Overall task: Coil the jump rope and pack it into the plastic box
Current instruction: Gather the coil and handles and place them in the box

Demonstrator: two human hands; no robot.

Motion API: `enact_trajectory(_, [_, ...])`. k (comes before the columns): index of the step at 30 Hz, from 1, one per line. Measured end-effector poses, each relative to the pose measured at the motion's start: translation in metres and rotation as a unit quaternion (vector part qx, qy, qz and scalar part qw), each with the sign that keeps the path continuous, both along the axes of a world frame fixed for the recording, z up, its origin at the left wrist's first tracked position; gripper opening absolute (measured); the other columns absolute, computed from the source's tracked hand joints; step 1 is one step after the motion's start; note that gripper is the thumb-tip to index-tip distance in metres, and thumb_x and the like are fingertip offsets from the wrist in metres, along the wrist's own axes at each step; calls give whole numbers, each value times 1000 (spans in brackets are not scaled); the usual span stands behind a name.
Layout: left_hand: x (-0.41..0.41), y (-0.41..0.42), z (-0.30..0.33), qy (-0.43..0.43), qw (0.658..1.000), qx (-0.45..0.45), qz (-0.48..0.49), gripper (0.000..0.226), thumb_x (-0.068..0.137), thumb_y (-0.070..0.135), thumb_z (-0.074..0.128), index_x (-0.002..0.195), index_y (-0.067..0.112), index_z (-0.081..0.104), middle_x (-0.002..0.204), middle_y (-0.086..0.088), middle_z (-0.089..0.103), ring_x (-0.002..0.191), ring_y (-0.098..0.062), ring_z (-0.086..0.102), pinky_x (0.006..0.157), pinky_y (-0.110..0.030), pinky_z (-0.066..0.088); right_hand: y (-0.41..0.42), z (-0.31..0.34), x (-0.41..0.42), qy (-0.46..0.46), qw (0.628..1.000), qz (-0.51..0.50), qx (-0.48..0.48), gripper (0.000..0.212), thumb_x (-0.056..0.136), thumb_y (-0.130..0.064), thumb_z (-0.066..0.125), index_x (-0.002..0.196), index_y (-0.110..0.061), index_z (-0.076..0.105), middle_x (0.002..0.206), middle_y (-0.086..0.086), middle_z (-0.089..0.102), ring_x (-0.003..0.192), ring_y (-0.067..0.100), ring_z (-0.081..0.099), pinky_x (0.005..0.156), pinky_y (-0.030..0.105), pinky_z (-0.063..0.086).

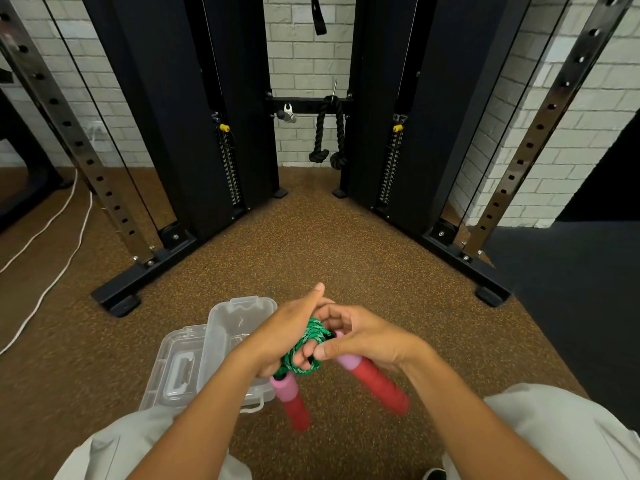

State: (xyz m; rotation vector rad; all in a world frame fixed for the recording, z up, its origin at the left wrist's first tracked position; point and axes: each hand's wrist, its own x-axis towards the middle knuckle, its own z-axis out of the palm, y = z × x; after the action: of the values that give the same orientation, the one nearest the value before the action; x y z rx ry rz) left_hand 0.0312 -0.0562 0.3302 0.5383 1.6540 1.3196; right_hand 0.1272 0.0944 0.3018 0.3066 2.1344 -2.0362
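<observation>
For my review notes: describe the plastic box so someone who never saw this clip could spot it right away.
Start at the black cable machine against the white brick wall, then come down the speckled brown floor toward the person's hands. The plastic box sits on the floor under the left forearm, open, its lid lying beside it. It is the only clear, see-through thing there; the jump rope is green with red handles.

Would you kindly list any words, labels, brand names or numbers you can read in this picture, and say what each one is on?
No text can be read anywhere in this view.
Weight stacks: fine markings run down them, too small to read.
Plastic box and its lid: no label visible.
Jump rope handles: plain red and pink, no print visible.
</observation>
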Motion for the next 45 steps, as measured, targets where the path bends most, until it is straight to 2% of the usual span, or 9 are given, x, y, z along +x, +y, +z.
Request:
enact_trajectory(6, [0,2,-10,23,1000,-5,14,34,97,51,58,124,31,64,54,-13,51,34,-12,37,35,-20,38,-1,-2,-1,6,1000,1,13,66,74,-19,90,131,-3,60,129,19,71,124,34,67,113,54,47])
enact_trajectory(10, [-2,4,-14,18,999,-7,30,48,98,37,62,143,43,48,47,-10,47,31,-12,36,33,-20,37,-3,2,2,15,1000,10,-14,50,85,0,80,128,1,55,122,19,74,117,27,72,108,43,54])
enact_trajectory(13, [1,7,-13,63,996,-13,60,56,95,25,65,145,40,47,51,-11,54,31,-13,39,32,-19,36,-4,5,1,45,998,-5,33,48,84,-7,82,122,2,55,123,24,71,118,37,69,106,53,53])
enact_trajectory(17, [5,11,-12,217,968,-40,118,42,83,29,70,121,38,56,68,1,69,43,-10,51,40,-22,41,-4,11,2,37,995,-3,92,44,85,-13,83,115,-3,54,93,18,70,66,26,64,59,46,53])
enact_trajectory(21, [-3,9,-16,251,961,-65,101,26,79,41,71,100,36,56,61,8,60,55,-10,51,57,-28,42,-11,7,3,47,994,-16,99,35,87,-11,79,112,-6,54,66,-8,64,51,16,51,49,32,38])
enact_trajectory(25, [-13,0,-10,190,981,-4,42,34,84,45,78,111,34,61,90,4,76,82,-13,70,80,-37,56,-4,5,-1,69,991,-84,74,36,82,-18,82,109,-10,60,96,7,74,85,32,69,80,50,59])
enact_trajectory(30, [-25,-12,-1,177,984,23,-1,39,81,24,85,116,26,67,108,1,77,105,-19,71,99,-42,56,9,3,-3,73,989,-108,63,37,82,-13,83,112,-9,62,112,14,74,102,24,73,94,40,61])
enact_trajectory(41, [-30,-17,9,182,981,55,40,42,79,-9,75,109,20,70,101,-6,78,93,-19,73,88,-38,60,-1,-7,-3,0,999,-6,46,60,80,-6,85,133,-21,60,129,2,73,120,20,70,110,43,52])
enact_trajectory(45, [-29,-22,16,174,982,63,22,43,79,-12,74,109,19,72,105,-7,77,94,-17,73,87,-33,60,-14,-21,-5,-48,994,16,92,53,73,-29,89,122,-30,68,126,1,74,121,20,69,112,48,49])
